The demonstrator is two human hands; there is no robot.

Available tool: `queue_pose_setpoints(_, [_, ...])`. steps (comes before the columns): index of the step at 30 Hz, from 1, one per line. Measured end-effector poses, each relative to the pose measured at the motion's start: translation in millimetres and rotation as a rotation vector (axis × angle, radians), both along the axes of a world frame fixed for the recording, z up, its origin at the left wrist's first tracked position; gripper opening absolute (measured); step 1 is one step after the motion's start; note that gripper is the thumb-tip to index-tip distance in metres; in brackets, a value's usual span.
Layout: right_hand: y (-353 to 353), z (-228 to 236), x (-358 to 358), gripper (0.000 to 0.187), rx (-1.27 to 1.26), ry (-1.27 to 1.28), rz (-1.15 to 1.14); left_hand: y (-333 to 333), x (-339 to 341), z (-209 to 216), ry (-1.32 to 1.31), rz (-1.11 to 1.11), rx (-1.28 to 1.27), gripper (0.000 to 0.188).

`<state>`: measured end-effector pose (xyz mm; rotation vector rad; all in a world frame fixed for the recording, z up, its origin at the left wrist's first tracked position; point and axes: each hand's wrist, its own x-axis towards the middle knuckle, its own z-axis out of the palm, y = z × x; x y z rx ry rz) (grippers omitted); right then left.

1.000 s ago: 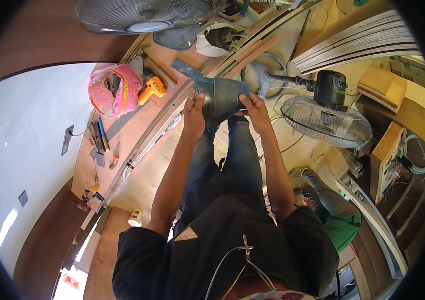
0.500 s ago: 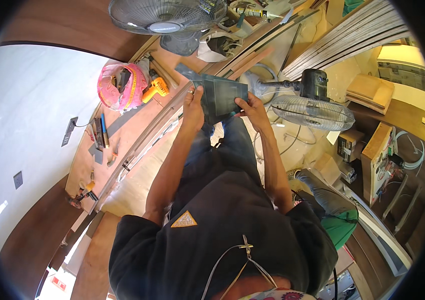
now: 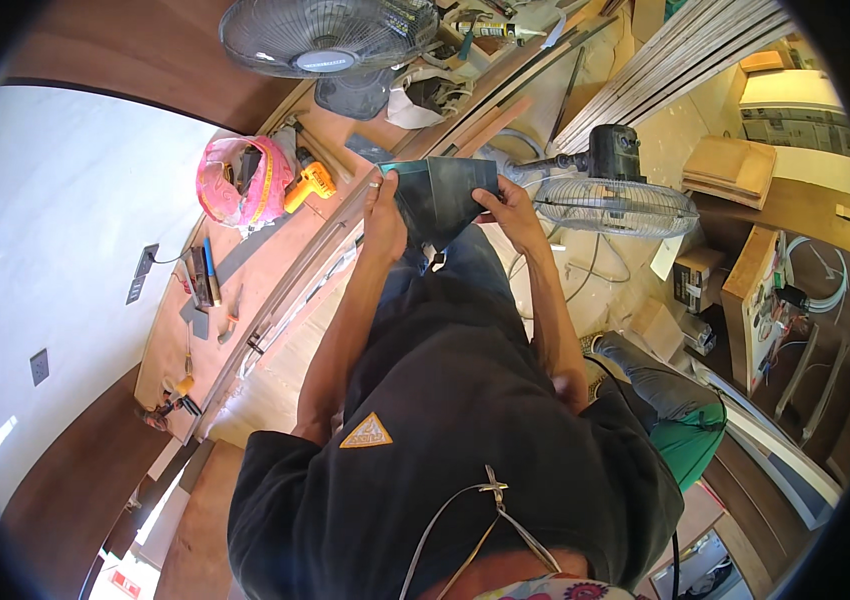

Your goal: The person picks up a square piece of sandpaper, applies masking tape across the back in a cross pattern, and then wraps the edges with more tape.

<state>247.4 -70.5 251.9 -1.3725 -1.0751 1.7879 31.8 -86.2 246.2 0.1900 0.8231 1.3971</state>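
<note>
Both hands hold overlapping dark, stiff flat sheets [image 3: 457,195] in front of my body, above my legs. Fingers and thumb of my left hand [image 3: 385,218] close on the left edge, beside the bench. My right hand [image 3: 517,215] pinches the right edge, its thumb lying across the face. The sheets are fanned, one lapping over the other, and their lower corners come together in a point. Just beyond them a grey flat piece [image 3: 369,148] rests on the bench [image 3: 290,235].
A pink tool bag [image 3: 245,182] and an orange drill [image 3: 311,182] sit on the bench. One fan [image 3: 330,40] stands at the back, another fan [image 3: 617,207] right of my hands. Stacked boards [image 3: 680,65] lean far right. Another person's leg [image 3: 645,375] shows at right.
The dark sheets have turned and spread, from a squarer stack into a fan with a lower point. My hands stay on their edges, and the view has shifted slightly.
</note>
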Motion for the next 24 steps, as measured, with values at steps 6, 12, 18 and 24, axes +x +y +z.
queue_pose_setpoints(6, [-9,0,-3,0.028,-0.027,0.021,-0.112,6,-6,6,-0.107,0.024,-0.015,0.019])
queue_pose_setpoints(12, [-8,-2,-4,0.029,-0.016,0.066,-0.192,7,-17,-1,-0.034,-0.015,0.020,0.033])
queue_pose_setpoints(18, [-2,-10,-26,0.028,0.024,0.041,-0.193,8,-9,-3,0.006,-0.009,0.078,0.037])
queue_pose_setpoints(24, [2,-19,-36,0.030,0.088,-0.016,-0.129,6,-9,0,0.072,-0.007,0.027,0.031])
